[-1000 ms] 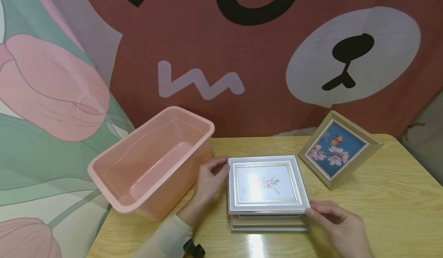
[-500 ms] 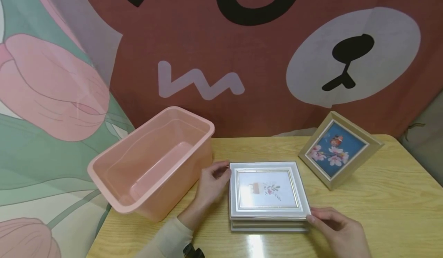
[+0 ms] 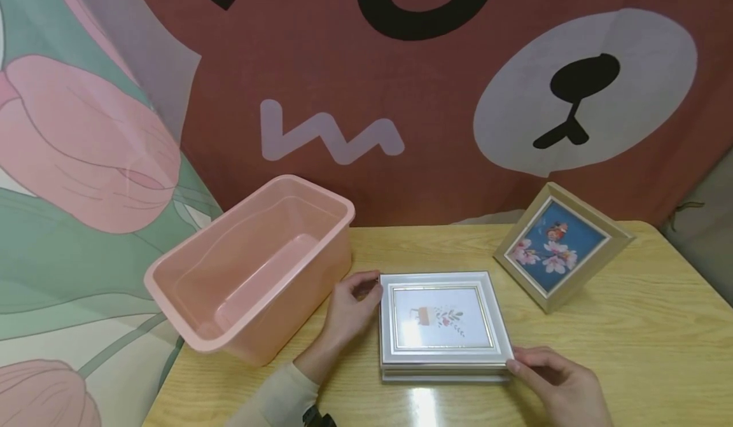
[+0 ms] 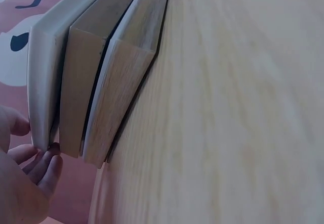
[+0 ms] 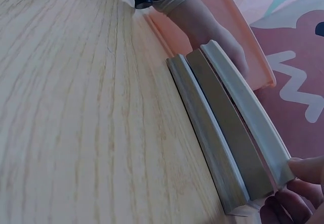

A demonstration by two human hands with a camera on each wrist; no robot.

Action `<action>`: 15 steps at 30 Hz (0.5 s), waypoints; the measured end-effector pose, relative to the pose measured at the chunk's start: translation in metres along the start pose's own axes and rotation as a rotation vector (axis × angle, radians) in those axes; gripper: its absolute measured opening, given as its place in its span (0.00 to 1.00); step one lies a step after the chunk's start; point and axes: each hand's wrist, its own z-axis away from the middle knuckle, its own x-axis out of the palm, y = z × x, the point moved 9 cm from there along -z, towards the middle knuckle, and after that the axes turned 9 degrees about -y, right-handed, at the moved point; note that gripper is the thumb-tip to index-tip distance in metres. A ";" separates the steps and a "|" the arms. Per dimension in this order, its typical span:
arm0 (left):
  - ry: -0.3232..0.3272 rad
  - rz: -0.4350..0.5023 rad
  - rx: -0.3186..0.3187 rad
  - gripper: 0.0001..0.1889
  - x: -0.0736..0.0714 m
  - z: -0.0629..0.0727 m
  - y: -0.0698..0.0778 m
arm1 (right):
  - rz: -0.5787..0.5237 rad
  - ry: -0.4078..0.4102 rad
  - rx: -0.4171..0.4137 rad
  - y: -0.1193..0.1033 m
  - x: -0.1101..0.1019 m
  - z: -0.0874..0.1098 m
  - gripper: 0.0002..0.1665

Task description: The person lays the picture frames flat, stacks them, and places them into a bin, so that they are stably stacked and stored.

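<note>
A white picture frame (image 3: 443, 357) with a gold inner line and a small plant print lies face up on a stack of frames. My left hand (image 3: 352, 309) pinches its far left corner, thumb on top and fingers beneath. At the near right corner, my right hand (image 3: 558, 379) grips the same frame between thumb and fingers. Both wrist views show a tan frame (image 4: 81, 82) directly under it and a wood-sided frame (image 5: 207, 138) at the bottom, on the table. The two lower frames' faces are hidden.
Left of the stack stands a pink plastic bin (image 3: 312, 300) with nothing inside. A tan frame with a blossom picture (image 3: 550, 245) stands tilted at the back right of the wooden table (image 3: 647, 325). Behind, a printed cloth (image 3: 435, 179) hangs along the table's far edge.
Both hands have lowered the white frame onto the stack and drawn it slightly nearer. The gap above the tan frame has closed in the head view. The bin and standing frame stay put.
</note>
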 end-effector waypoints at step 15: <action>-0.025 -0.060 -0.055 0.14 0.001 -0.001 -0.001 | -0.007 -0.017 0.006 0.002 0.003 0.000 0.11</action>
